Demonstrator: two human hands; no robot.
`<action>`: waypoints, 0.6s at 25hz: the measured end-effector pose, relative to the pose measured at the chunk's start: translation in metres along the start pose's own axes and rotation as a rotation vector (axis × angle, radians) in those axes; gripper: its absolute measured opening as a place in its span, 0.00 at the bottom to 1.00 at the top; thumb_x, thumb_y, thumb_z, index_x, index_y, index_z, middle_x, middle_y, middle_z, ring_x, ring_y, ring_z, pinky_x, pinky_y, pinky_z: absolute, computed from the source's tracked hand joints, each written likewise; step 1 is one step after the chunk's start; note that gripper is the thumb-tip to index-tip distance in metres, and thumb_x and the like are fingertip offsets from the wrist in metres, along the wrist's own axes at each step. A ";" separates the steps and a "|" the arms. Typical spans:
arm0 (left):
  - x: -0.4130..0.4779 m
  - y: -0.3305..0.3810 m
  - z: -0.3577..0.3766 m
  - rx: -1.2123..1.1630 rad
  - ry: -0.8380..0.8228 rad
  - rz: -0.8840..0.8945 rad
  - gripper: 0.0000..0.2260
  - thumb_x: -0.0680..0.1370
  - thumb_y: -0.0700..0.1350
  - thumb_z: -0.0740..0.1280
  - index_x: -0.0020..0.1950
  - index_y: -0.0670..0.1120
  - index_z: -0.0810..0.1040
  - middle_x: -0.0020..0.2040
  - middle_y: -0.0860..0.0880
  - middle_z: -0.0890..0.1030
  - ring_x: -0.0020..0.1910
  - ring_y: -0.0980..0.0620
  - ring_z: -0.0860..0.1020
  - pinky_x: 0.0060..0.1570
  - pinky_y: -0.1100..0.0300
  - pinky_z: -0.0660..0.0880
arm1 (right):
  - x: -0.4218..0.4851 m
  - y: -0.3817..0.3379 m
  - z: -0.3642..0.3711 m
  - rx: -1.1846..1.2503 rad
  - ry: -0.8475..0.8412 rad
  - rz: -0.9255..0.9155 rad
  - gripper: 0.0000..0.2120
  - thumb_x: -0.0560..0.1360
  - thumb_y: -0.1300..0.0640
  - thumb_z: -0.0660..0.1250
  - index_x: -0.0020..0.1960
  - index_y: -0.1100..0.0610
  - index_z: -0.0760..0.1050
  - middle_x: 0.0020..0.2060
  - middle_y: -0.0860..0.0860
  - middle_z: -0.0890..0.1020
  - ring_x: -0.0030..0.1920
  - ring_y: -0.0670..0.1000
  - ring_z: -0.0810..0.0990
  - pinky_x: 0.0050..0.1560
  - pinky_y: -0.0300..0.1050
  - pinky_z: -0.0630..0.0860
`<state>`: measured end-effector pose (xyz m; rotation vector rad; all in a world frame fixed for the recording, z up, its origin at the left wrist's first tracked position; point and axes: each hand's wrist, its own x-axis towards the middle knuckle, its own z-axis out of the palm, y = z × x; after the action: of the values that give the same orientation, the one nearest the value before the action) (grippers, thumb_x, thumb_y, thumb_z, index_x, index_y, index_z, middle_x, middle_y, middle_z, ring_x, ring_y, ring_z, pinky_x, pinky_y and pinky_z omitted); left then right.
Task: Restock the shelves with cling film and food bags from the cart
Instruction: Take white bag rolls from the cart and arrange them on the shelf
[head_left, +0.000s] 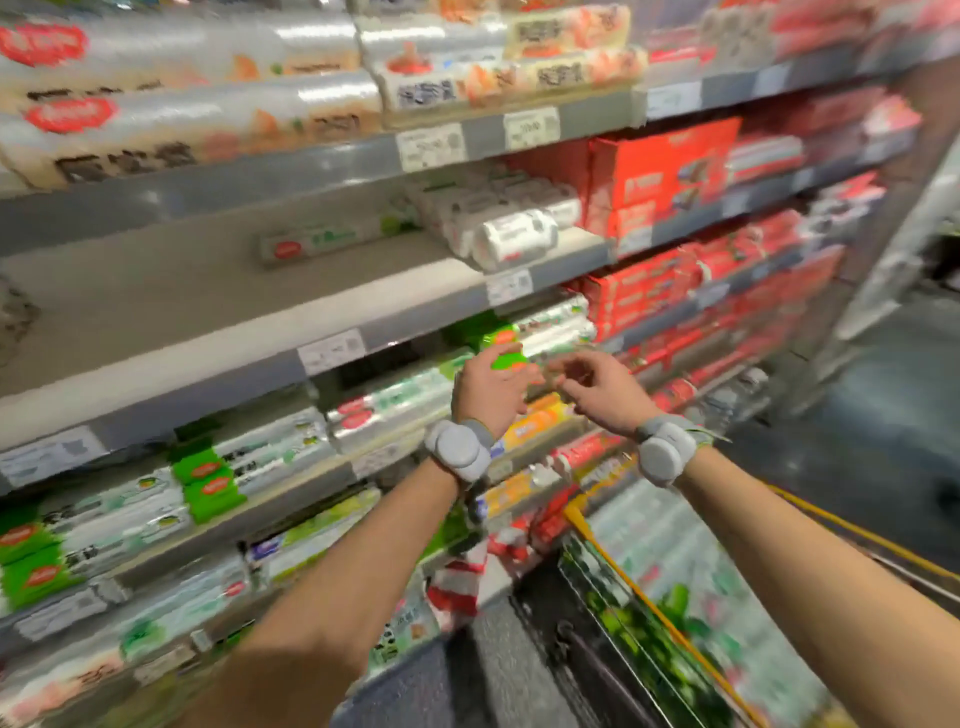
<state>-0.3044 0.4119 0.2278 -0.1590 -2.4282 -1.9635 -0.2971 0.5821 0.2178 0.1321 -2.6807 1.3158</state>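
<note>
My left hand (491, 387) grips a green-ended pack of cling film (506, 356) at the front of the third shelf (332, 353). My right hand (597, 387) hovers just to its right with fingers loosely curled and nothing in it. The cart (623, 587), wire-sided with a yellow rim, stands at the lower right and holds several clear and green packs (670, 561). Everything is motion-blurred.
Rolls of film fill the top shelf (208, 104). The second shelf (234, 291) is mostly bare, with one long box (322, 241) and white rolls (514, 236). Red boxes (665, 171) stack to the right. The aisle floor (883, 415) lies at right.
</note>
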 end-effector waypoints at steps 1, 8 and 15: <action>-0.005 -0.003 0.020 0.030 -0.032 -0.014 0.12 0.76 0.45 0.73 0.59 0.47 0.79 0.37 0.44 0.85 0.23 0.50 0.75 0.28 0.59 0.75 | -0.016 0.013 -0.012 -0.035 -0.015 0.041 0.07 0.76 0.60 0.68 0.52 0.51 0.79 0.37 0.46 0.81 0.35 0.41 0.77 0.40 0.37 0.75; -0.050 -0.025 0.192 0.298 -0.424 0.044 0.16 0.75 0.34 0.62 0.62 0.40 0.75 0.54 0.40 0.80 0.50 0.46 0.80 0.48 0.57 0.76 | -0.130 0.136 -0.102 0.013 -0.028 0.445 0.05 0.78 0.62 0.63 0.51 0.55 0.77 0.36 0.51 0.80 0.31 0.48 0.76 0.29 0.40 0.74; -0.066 -0.096 0.304 0.508 -0.592 -0.085 0.19 0.68 0.44 0.62 0.57 0.47 0.78 0.59 0.44 0.79 0.51 0.39 0.80 0.49 0.44 0.79 | -0.190 0.260 -0.129 0.148 0.001 0.722 0.07 0.79 0.56 0.62 0.50 0.56 0.78 0.41 0.53 0.83 0.34 0.50 0.79 0.31 0.42 0.75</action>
<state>-0.2310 0.6843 0.0648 -0.7192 -3.2515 -1.3856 -0.1350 0.8454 0.0606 -0.8948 -2.7221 1.6669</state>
